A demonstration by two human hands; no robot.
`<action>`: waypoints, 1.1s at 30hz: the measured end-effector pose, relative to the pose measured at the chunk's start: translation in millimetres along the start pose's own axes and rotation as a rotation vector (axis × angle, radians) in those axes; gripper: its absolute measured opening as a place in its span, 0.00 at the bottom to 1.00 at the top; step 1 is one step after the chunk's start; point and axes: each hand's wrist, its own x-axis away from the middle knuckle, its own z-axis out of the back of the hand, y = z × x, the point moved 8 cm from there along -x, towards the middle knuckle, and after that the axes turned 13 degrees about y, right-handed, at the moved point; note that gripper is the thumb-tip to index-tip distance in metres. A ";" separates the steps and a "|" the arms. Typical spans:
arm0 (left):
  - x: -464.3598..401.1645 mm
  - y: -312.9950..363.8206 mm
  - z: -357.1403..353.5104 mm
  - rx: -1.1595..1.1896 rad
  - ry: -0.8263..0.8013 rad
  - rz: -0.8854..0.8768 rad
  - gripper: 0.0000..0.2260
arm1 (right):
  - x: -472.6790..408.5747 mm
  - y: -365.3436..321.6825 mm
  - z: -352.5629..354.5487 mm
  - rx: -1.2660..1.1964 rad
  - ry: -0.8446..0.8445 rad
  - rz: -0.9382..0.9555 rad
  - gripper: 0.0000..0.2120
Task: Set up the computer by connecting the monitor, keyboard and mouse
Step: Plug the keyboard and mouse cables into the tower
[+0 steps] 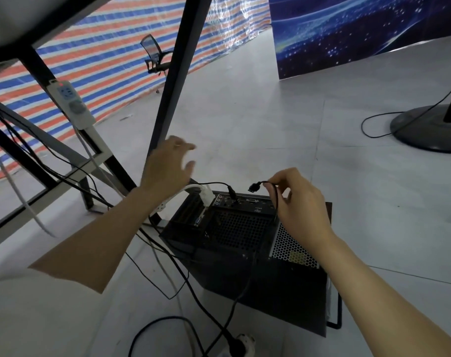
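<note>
A black computer tower (260,274) stands on the floor with its rear port panel (247,202) facing up toward me. One black cable (231,192) is plugged into that panel, and a white plug (206,195) sits at its left end. My right hand (296,202) pinches a thin black cable just behind its USB plug (254,187), which hangs a little above the ports. My left hand (167,168) hovers with fingers spread beside the desk leg, left of the tower, holding nothing.
A black desk leg (173,81) rises just behind my left hand. A white power strip (69,101) hangs on the desk frame at left. Several cables trail over the floor (183,292). A round stand base (430,127) sits at far right, an office chair (155,56) farther back.
</note>
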 end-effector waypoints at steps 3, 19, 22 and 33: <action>12.6 70.5 -14.2 0.235 -0.147 -0.200 0.20 | -1.8 -3.5 -2.7 -0.061 -0.021 -0.020 0.04; 35.2 31.7 -58.4 0.487 -0.100 0.465 0.03 | 20.4 33.4 -26.5 0.276 -0.296 -0.096 0.17; 46.4 29.4 -67.1 0.349 -0.115 0.347 0.04 | 25.9 40.7 -30.4 0.258 -0.333 -0.135 0.18; 61.0 17.7 -88.1 0.318 -0.071 0.456 0.06 | 31.4 44.0 -31.1 0.246 -0.281 -0.119 0.17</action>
